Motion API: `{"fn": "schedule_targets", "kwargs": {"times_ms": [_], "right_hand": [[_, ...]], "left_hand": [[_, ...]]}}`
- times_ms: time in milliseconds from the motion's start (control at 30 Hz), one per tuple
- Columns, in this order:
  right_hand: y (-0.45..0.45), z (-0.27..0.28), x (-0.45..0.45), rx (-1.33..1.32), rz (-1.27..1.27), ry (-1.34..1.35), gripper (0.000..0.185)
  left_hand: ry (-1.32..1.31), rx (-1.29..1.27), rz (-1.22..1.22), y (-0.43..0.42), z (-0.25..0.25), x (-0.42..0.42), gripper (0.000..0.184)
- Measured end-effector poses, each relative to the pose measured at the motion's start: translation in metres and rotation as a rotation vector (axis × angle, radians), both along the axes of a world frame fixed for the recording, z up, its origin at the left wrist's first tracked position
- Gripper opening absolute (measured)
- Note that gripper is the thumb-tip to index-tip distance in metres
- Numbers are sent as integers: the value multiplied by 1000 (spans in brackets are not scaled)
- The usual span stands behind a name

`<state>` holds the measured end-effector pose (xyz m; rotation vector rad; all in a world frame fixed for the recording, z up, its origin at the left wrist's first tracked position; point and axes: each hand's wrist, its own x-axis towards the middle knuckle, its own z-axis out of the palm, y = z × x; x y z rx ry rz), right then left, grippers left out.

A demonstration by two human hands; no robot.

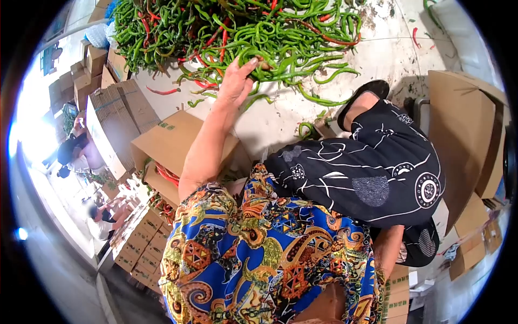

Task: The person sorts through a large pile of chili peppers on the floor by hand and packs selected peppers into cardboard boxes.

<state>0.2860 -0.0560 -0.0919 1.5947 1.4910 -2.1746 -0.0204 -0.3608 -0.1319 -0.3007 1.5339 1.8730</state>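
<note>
A left hand reaches the near edge of a heap of green peppers, its fingers partly closed and its thumb laid over a few curled ones, apparently to keep them together; how many it holds cannot be told, as the fingertips are hidden. The heap, mixed with red peppers, lies loose on a pale floor, spread toward the sitter so that its edge falls within arm's reach. Beside the outstretched arm, a carton with red peppers inside stands close, probably for easy access from the seat. The right forearm passes behind a bent leg, its hand out of view. Farther left, stacked cartons rise near two other people, apparently stacked to save floor space.
</note>
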Motion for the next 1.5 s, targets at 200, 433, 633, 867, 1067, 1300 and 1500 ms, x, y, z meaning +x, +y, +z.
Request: {"fn": "schedule_targets", "kwargs": {"times_ms": [200, 433, 633, 867, 1067, 1300, 1500], "right_hand": [[2, -6, -14, -17, 7, 59, 43], [16, -7, -63, -67, 67, 227, 45], [59, -7, -122, -379, 293, 636, 66], [56, 63, -138, -64, 4, 663, 43], [67, 105, -108, 108, -211, 689, 24], [88, 136, -67, 344, -288, 582, 26], [136, 132, -9, 116, -630, 622, 33]], "left_hand": [[-171, 507, 57, 14, 6, -9, 29], [-273, 854, -35, 90, 17, -9, 42], [-137, 835, -283, 188, 46, 13, 50], [310, 397, -529, 256, 91, 34, 32], [63, 712, -673, 289, 123, 44, 45], [65, 873, -926, 324, 151, 69, 46], [428, 842, -1198, 351, 141, 74, 56]]}}
